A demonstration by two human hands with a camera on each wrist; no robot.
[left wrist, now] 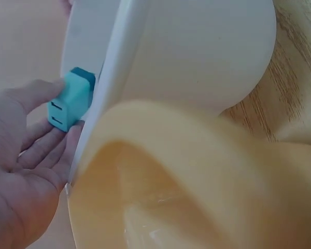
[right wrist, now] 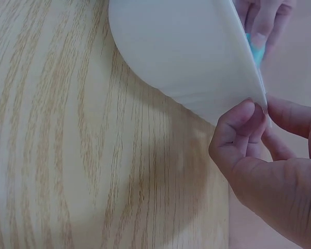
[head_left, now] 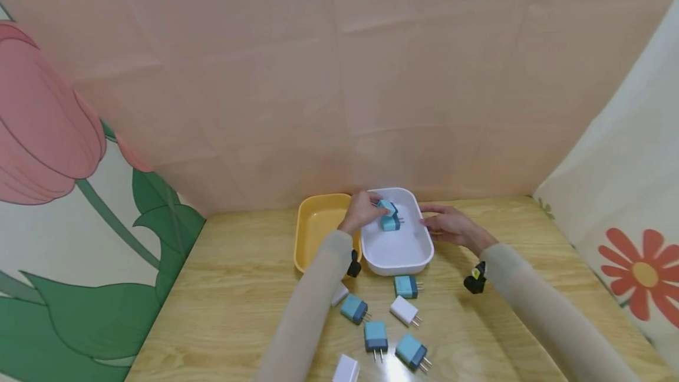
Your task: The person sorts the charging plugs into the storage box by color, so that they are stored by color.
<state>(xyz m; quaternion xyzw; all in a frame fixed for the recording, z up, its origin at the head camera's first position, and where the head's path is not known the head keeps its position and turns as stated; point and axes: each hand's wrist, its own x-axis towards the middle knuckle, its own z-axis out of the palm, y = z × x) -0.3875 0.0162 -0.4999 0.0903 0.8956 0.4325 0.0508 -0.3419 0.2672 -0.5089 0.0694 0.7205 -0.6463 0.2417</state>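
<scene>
In the head view my left hand (head_left: 363, 212) reaches over the white plastic tray (head_left: 396, 253) and pinches a teal wall charger (head_left: 387, 207). The left wrist view shows two USB slots in the end of this charger (left wrist: 72, 98), with the thumb on one side and fingers beneath. Another teal charger (head_left: 391, 223) lies in the tray just below the held one; whether the two touch, I cannot tell. At the tray's right side is my right hand (head_left: 451, 227). Its thumb and curled fingers grip the rim in the right wrist view (right wrist: 269, 161).
A yellow tray (head_left: 303, 240) stands against the white tray's left side. In front lie several loose chargers, teal ones (head_left: 375, 335) and white ones (head_left: 404, 310), prongs mostly toward the lower right. The left forearm partly covers a white charger (head_left: 339, 293). Behind hangs a pink cloth (head_left: 339, 105).
</scene>
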